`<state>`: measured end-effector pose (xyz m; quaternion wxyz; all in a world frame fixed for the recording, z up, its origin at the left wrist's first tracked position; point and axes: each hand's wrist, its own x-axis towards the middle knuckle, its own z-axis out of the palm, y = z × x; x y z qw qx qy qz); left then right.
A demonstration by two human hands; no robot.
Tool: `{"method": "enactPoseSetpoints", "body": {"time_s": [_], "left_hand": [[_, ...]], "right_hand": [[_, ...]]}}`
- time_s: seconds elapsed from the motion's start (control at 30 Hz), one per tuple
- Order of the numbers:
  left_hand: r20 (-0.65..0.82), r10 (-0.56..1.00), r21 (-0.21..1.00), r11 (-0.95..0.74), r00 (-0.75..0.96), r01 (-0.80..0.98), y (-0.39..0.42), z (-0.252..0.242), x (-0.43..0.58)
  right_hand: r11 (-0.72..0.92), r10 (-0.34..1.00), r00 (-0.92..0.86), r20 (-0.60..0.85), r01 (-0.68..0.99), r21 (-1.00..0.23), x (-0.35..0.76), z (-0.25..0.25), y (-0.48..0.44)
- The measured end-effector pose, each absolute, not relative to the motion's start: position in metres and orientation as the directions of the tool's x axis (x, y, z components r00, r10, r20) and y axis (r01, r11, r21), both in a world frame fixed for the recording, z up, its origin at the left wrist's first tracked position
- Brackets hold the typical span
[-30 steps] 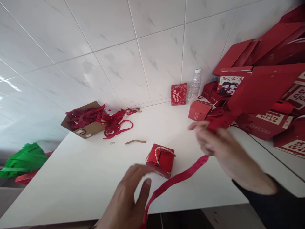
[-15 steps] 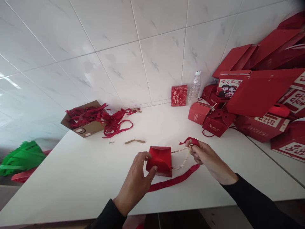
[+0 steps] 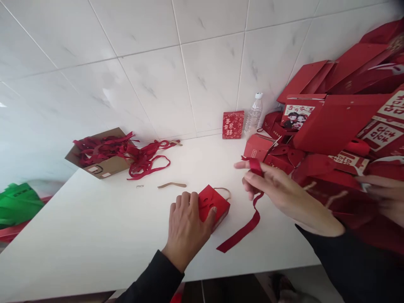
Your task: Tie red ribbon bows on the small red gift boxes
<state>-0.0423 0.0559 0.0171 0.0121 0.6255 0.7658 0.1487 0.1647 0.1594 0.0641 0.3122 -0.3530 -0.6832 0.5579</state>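
Clasping with the left hand (image 3: 186, 223), fingers curled over the near left side, the small red box (image 3: 216, 201) resting mid-table on the white table (image 3: 94, 227). Pinching in the right hand (image 3: 277, 191), raised just right of the box, a red ribbon (image 3: 244, 229) trailing down onto the table. Far left, sitting open, a cardboard box (image 3: 101, 166) spilling ribbons.

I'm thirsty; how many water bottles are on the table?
1: the bottle stands by the wall, right of the red printed box; the pile of red boxes beside it may hide others.
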Motion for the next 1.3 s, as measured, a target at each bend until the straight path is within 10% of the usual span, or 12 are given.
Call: {"method": "enactPoseSetpoints", "body": {"time_s": [0.1, 0.23, 0.33, 0.57, 1.0, 1.3], "left_hand": [[0.129, 0.973, 0.255, 0.156, -0.193, 0.954, 0.058, 0.028, -0.046], [0.133, 0.940, 0.680, 0.144, -0.314, 0.719, 0.057, 0.047, -0.058], [-0.175, 0.957, 0.915, 0.244, -0.229, 0.321, 0.057, 0.065, -0.054], [-0.339, 0.940, 0.930, 0.327, -0.046, -0.170, 0.058, 0.069, -0.038], [-0.289, 0.943, 0.951, 0.302, -0.165, 0.063, 0.052, 0.054, -0.022], [-0.103, 0.968, 0.741, 0.230, -0.231, 0.631, 0.041, 0.044, -0.035]], "right_hand": [[0.113, 0.758, -0.650, -0.046, 0.200, -0.973, 0.158, 0.061, 0.157], [0.173, 0.657, -0.749, -0.089, 0.263, -0.949, 0.154, 0.057, 0.148], [0.221, 0.579, -0.810, -0.089, 0.261, -0.940, 0.153, 0.060, 0.137], [0.170, 0.502, -0.856, -0.127, 0.241, -0.955, 0.154, 0.054, 0.130], [0.059, 0.759, -0.650, -0.039, 0.127, -0.990, 0.129, 0.048, 0.116], [-0.023, 0.773, -0.614, -0.159, 0.223, -0.975, 0.148, 0.036, 0.122]]}}
